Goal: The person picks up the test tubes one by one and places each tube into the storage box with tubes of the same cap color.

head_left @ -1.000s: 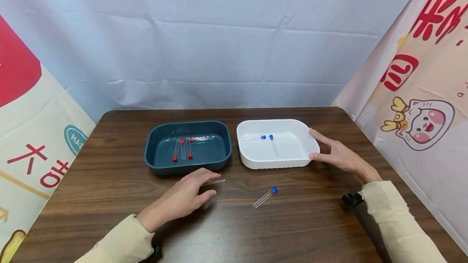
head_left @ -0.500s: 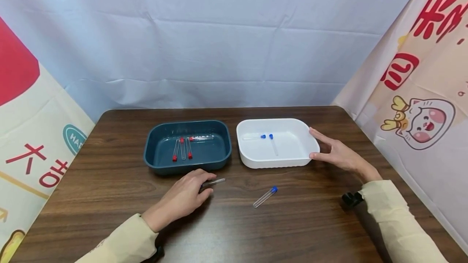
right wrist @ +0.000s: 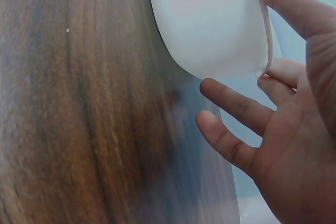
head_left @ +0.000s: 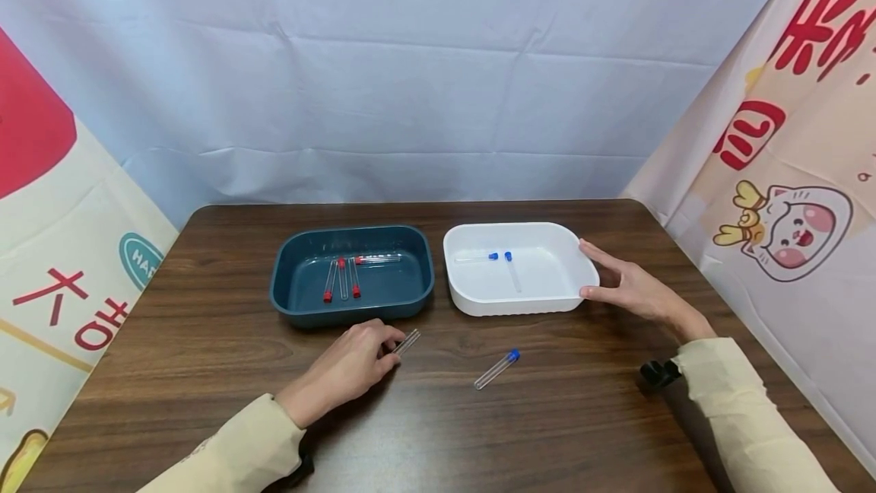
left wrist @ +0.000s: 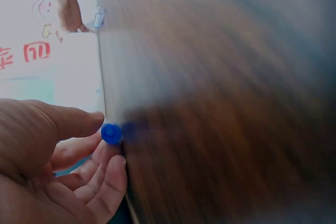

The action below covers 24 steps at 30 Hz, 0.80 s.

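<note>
My left hand (head_left: 347, 365) pinches a clear test tube (head_left: 408, 342) between thumb and fingers, low over the table in front of the dark bin. Its blue cap (left wrist: 111, 134) shows between thumb and fingertips in the left wrist view; in the head view the hand hides that end. My right hand (head_left: 633, 291) touches the right end of the white bin (head_left: 518, 307), fingers spread and thumb at the rim. Another blue-capped test tube (head_left: 494, 372) lies on the table between the hands. Two blue-capped tubes (head_left: 514, 275) lie in the white bin.
A dark teal bin (head_left: 356, 315) stands left of the white one, with several red-capped test tubes (head_left: 344, 284) inside. Both bins sit toward the back of the brown wooden table (head_left: 547, 417). A pale cloth (head_left: 411, 74) hangs behind it.
The left fingers have closed on the test tube, and its clear end has swung from nearly level to slanting up to the right. The right hand and both bins have stayed put.
</note>
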Available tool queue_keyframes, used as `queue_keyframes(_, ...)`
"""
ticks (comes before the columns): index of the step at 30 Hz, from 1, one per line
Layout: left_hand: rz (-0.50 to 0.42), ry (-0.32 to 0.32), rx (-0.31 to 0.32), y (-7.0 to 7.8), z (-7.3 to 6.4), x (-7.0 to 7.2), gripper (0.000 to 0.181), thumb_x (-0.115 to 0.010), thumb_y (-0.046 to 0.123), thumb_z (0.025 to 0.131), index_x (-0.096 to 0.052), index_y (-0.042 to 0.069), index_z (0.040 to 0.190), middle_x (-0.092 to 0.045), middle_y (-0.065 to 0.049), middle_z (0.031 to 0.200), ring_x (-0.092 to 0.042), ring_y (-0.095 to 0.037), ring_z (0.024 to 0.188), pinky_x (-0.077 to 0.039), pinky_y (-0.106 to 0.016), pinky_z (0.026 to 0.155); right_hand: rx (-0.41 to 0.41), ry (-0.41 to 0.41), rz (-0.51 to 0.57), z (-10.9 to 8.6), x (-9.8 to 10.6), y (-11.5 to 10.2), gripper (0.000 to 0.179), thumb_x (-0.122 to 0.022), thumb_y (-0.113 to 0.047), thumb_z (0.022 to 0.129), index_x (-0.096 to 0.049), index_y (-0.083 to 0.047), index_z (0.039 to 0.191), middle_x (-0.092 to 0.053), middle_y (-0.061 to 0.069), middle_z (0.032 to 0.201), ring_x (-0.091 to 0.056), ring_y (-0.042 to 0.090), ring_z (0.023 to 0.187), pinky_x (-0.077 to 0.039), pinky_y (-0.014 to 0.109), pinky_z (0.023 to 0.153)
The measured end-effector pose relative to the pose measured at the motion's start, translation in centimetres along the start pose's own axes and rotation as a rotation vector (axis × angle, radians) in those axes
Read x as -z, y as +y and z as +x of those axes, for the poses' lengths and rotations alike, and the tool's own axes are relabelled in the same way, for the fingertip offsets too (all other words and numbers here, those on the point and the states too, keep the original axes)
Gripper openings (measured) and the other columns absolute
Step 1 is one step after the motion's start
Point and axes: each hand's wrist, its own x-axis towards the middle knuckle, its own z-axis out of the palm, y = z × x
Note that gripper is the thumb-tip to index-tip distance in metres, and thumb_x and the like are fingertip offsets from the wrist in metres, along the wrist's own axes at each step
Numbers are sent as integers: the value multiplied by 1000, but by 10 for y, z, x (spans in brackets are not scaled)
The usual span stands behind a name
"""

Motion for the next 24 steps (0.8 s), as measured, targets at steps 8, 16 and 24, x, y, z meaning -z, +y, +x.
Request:
queue_keyframes(8,-56,-45,-37,6,4,-6,25,-79,4,90,-75,1,114,-61,6,84,-57,-9,77,-51,-26,69,2,0,3,0,0,0,87,-77,-29,96,-27,-15,165,-20,10,170,-24,42,151,-31,67,111)
queue_keyframes(16,-103,-49,-46,14,5,-11,27,-83,5,86,-74,-1,112,-62,8,79,-59,-9,77,-51,-26,69,0,2,-5,0,0,0,87,-77,-30,95,-27,-16,165,-21,10,170,-26,40,151,-31,66,111)
queue_keyframes(24,-143,-58,-52,22,6,-18,34,-86,6,83,-73,-4,113,-64,8,76,-60,-11,77,-52,-27,71,1,-1,3,0,0,1,87,-77,-29,95,-26,-16,165,-20,9,171,-24,41,152,-30,67,111)
